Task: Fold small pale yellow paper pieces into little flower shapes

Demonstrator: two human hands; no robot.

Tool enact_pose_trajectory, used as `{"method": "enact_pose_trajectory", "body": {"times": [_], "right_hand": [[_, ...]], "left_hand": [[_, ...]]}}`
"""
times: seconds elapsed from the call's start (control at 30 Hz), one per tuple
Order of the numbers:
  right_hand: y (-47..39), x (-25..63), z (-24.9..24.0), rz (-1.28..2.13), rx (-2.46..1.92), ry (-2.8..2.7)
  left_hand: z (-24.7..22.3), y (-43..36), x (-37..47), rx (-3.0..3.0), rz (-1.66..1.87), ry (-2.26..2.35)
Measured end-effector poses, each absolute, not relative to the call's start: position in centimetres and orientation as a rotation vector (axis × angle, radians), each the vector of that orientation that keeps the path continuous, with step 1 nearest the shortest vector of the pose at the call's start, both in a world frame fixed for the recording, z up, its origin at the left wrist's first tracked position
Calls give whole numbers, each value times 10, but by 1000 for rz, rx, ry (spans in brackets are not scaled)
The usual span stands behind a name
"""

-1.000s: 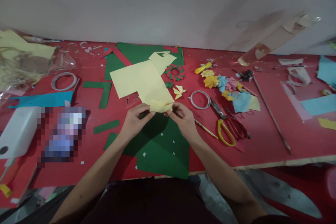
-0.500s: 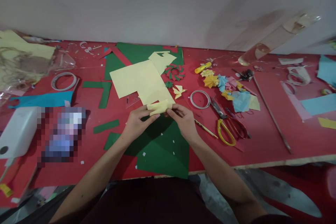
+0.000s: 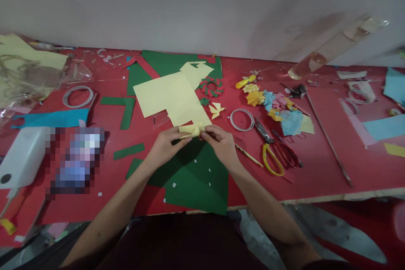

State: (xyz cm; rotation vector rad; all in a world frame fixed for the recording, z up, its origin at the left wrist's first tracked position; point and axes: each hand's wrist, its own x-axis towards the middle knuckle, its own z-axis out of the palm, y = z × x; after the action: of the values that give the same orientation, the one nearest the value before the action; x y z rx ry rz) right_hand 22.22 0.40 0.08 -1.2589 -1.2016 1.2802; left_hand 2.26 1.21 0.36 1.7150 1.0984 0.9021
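A small folded piece of pale yellow paper (image 3: 191,130) is held between both hands over the middle of the table. My left hand (image 3: 165,145) pinches its left end between thumb and fingers. The right end is gripped by the fingertips of my right hand (image 3: 220,142). Just beyond the hands lies a larger cut pale yellow sheet (image 3: 171,95), with a small yellow folded star (image 3: 216,110) to its right. A dark green sheet (image 3: 199,181) with white paper scraps lies beneath the hands.
Scissors with yellow and red handles (image 3: 272,159), a pencil (image 3: 248,155) and a tape roll (image 3: 242,120) lie right of the hands. Folded paper shapes (image 3: 255,98) sit behind them. At left are a phone (image 3: 77,160), a white device (image 3: 23,156) and another tape roll (image 3: 77,96).
The folded yellow paper looks narrower and more bunched between my fingers. Both hands stay in nearly the same place, and the view has shifted slightly.
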Motion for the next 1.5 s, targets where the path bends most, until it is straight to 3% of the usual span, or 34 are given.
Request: {"method": "enact_pose_trajectory", "body": {"times": [0.87, 1.5], "right_hand": [[4, 224, 5, 1511, -1234, -1195], [3, 223, -1, 1577, -1196, -1092]], "left_hand": [[11, 15, 17, 1700, 746, 982], [3, 11, 27, 1541, 959, 1175]]}}
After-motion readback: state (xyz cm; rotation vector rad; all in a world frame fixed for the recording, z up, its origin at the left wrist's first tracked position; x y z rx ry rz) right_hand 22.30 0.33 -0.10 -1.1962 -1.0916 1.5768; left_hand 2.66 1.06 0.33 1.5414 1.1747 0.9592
